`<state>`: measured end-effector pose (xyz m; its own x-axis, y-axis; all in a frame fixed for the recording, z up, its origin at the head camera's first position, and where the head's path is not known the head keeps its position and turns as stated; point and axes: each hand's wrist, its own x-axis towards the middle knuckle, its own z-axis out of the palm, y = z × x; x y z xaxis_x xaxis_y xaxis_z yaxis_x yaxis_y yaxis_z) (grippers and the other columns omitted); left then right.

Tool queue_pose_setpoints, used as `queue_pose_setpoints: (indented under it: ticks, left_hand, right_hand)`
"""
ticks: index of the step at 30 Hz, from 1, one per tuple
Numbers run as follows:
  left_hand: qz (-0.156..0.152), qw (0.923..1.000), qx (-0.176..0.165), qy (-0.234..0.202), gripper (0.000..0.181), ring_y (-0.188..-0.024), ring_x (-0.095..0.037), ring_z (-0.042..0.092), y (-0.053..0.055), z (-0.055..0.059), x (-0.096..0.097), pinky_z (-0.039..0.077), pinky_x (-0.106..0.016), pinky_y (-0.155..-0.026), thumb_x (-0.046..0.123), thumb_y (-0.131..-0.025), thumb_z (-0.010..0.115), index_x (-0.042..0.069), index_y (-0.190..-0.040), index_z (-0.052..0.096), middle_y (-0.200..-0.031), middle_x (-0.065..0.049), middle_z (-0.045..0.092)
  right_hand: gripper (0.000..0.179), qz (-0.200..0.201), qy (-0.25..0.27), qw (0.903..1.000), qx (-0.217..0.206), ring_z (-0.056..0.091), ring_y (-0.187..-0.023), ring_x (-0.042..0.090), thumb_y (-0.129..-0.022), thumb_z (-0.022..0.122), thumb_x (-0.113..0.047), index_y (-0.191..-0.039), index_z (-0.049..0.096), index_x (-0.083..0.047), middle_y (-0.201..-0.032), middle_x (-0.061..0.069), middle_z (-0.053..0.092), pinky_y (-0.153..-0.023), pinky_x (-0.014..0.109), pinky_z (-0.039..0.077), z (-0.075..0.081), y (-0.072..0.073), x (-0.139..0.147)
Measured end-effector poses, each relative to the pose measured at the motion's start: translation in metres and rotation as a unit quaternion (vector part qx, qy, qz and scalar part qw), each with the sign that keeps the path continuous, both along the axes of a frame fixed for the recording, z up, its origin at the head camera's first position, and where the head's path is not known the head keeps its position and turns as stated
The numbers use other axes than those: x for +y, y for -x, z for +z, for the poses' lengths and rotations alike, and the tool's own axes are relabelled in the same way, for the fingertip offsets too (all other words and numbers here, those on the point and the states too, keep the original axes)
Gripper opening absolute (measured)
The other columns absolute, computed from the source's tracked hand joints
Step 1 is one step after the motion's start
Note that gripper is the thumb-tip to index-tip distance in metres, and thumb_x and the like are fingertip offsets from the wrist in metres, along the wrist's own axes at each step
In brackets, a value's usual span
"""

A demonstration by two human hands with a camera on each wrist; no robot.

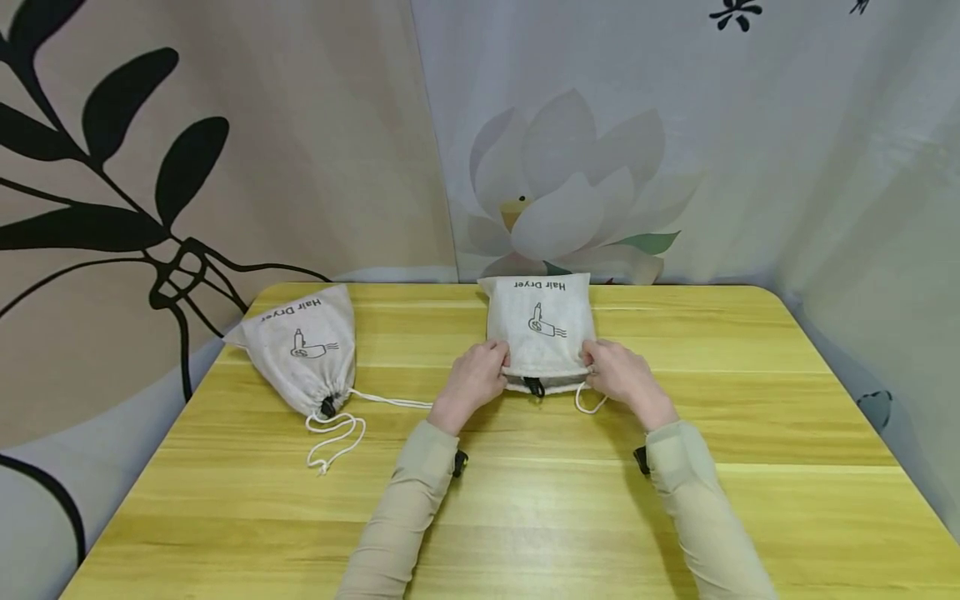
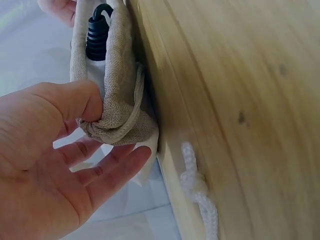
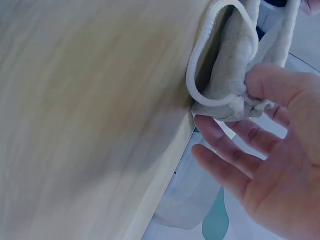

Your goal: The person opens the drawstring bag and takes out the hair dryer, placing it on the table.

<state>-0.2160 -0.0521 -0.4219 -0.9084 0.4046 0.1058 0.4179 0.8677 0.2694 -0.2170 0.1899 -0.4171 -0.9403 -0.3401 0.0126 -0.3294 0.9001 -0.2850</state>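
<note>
A light grey drawstring bag (image 1: 542, 321) printed "Hair Dryer" lies on the table with its mouth toward me. My left hand (image 1: 476, 375) pinches the left corner of the mouth between thumb and fingers. At the right corner, my right hand (image 1: 621, 372) grips the hem in the same way. The mouth gapes, and a black ribbed cord end (image 2: 97, 40) shows inside it in the left wrist view; the rest of the contents is hidden. A white drawstring loop (image 3: 192, 75) hangs out beside my right fingers.
Another "Hair Dryer" drawstring bag (image 1: 307, 354), gathered at its neck, lies at the left of the wooden table (image 1: 555, 517). Its white strings (image 1: 337, 442) trail over the wood toward my left forearm. A patterned curtain (image 1: 315, 150) hangs behind the table's far edge.
</note>
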Motion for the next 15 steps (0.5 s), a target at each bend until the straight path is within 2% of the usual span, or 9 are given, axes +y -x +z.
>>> queue_pose_setpoints:
  ticks: [8, 15]
  left_hand:
    - [-0.007, 0.9997, -0.007, -0.022, 0.022, -0.076, -0.020, 0.054, 0.0001, 0.0004, -0.0022, 0.045, -0.028, -0.060, -0.005, -0.076, 0.066, 0.011, -0.088, 0.057, -0.088, -0.004, 0.060]
    - [-0.019, 0.9984, -0.031, -0.044, 0.025, -0.081, -0.019, 0.055, 0.0019, -0.0007, -0.0048, 0.048, -0.028, -0.066, -0.008, -0.076, 0.065, 0.011, -0.090, 0.057, -0.093, -0.004, 0.060]
  right_hand:
    - [0.022, -0.003, 0.019, 0.9997, -0.015, 0.055, -0.077, 0.021, -0.075, 0.070, -0.003, -0.085, 0.053, -0.012, -0.087, 0.005, 0.060, -0.061, 0.034, 0.047, -0.0023, -0.0008, 0.0045]
    - [0.021, 0.005, 0.032, 0.9989, -0.034, 0.051, -0.078, 0.022, -0.074, 0.063, 0.003, -0.085, 0.051, -0.012, -0.086, 0.006, 0.056, -0.062, 0.033, 0.044, -0.0038, -0.0003, 0.0081]
